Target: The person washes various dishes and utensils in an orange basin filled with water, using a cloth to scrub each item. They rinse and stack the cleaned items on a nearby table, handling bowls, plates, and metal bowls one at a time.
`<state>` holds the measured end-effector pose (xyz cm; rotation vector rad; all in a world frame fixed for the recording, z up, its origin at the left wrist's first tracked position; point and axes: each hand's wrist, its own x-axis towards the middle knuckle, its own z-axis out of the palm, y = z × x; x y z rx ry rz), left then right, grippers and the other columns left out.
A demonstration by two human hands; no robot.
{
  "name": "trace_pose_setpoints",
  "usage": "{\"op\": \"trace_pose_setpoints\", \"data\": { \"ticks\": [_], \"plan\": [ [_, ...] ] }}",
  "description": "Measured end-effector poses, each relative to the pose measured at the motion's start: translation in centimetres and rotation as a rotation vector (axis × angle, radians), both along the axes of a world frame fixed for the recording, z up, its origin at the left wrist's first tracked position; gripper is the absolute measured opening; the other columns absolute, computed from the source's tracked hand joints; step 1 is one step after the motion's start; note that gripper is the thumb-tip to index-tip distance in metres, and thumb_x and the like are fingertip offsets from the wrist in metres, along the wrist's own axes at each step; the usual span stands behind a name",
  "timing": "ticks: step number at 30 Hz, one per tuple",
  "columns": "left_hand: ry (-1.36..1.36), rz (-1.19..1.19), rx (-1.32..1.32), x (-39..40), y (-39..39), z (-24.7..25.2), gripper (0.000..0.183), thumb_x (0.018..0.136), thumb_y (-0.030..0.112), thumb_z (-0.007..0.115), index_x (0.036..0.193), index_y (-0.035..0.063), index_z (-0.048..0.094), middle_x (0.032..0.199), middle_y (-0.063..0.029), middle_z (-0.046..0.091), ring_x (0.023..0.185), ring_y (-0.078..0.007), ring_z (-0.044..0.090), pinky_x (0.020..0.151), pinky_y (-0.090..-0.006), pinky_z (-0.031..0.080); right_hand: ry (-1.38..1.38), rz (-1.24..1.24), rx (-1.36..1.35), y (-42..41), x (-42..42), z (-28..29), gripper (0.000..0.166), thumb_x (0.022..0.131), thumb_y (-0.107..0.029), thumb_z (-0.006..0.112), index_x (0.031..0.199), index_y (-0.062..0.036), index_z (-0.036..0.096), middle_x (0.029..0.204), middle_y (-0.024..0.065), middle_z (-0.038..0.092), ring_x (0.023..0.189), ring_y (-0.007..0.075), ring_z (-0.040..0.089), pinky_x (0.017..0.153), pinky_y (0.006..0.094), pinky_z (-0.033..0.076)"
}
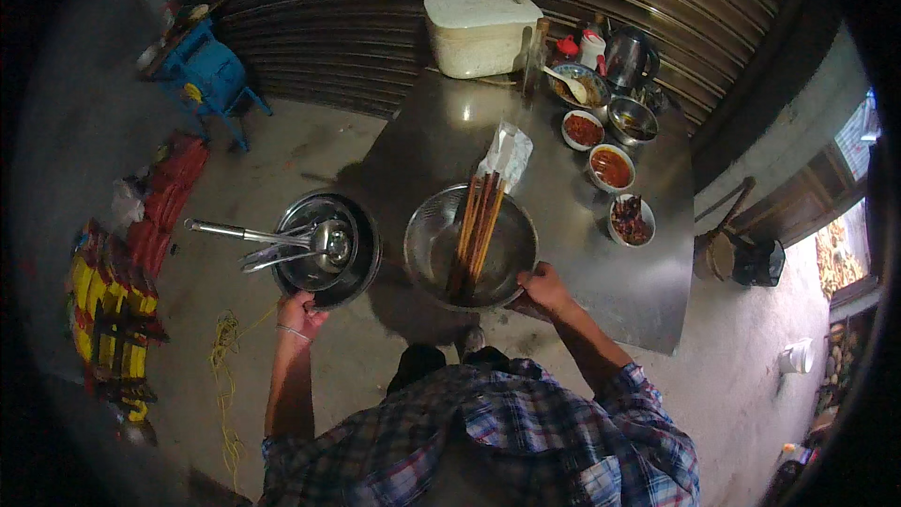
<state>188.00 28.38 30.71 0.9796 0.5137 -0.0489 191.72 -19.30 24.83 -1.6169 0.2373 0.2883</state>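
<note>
My left hand (303, 313) grips the near rim of a dark metal basin (369, 246) left of the table. Nested in it is a smaller metal bowl, and a metal ladle (331, 243) and other metal utensils lie there with handles pointing left. With my right hand (544, 287) I hold the near right rim of a metal colander or basin (429, 274) at the table's near left edge. Several wooden chopsticks (486, 225) stand tilted in it, their far ends near a crumpled clear plastic wrapper (508, 151). The fingers under both rims are partly hidden.
On the metal table (563, 218) stand a white lidded container (482, 35), bowls of red sauce (611, 167), a bowl with a white spoon (577, 88), a metal bowl (632, 120) and a dark kettle (626, 56). Yellow cord (225, 366) lies on the floor; a blue stand (211, 70) is farther left.
</note>
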Motion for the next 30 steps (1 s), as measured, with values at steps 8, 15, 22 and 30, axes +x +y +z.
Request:
{"op": "trace_pose_setpoints", "data": {
  "ticks": [8,15,22,30],
  "plan": [
    [0.107,-0.121,0.185,10.2,6.9,1.7,0.020,0.073,0.009,0.055,0.093,0.0080,0.058,0.080,-0.0048,0.061,0.063,-0.0219,0.059,0.049,-0.0321,0.049,0.006,-0.202,0.426,11.3,15.6,10.6,0.042,0.083,-0.012,0.056,0.105,0.0158,0.034,0.088,0.0223,0.057,0.059,0.0276,0.063,0.044,0.0339,0.055],
    [0.094,-0.339,0.223,18.5,6.1,4.4,0.035,0.070,0.008,0.058,0.104,0.0070,0.054,0.086,-0.0101,0.061,0.065,-0.0237,0.063,0.044,-0.0342,0.053,-0.044,-0.474,0.600,16.3,29.3,9.6,0.033,0.086,-0.014,0.052,0.099,0.0148,0.042,0.078,0.0224,0.060,0.058,0.0283,0.064,0.043,0.0334,0.054],
    [0.125,-0.591,0.192,26.3,2.2,0.9,0.038,0.069,0.008,0.061,0.106,0.0072,0.052,0.083,-0.0077,0.057,0.067,-0.0232,0.060,0.044,-0.0361,0.051,-0.091,-0.486,0.612,15.5,29.7,4.3,0.042,0.089,-0.020,0.053,0.121,0.0029,0.039,0.090,0.0201,0.061,0.066,0.0257,0.063,0.053,0.0300,0.055],
    [0.210,-0.838,0.089,31.7,2.8,-8.6,0.026,0.077,0.024,0.058,0.093,0.0033,0.061,0.082,-0.0095,0.062,0.066,-0.0216,0.062,0.053,-0.0341,0.052,-0.079,-0.696,0.366,14.4,7.2,7.4,0.029,0.090,-0.021,0.053,0.110,-0.0003,0.055,0.093,0.0121,0.063,0.071,0.0180,0.063,0.062,0.0279,0.051]
  ]
}}
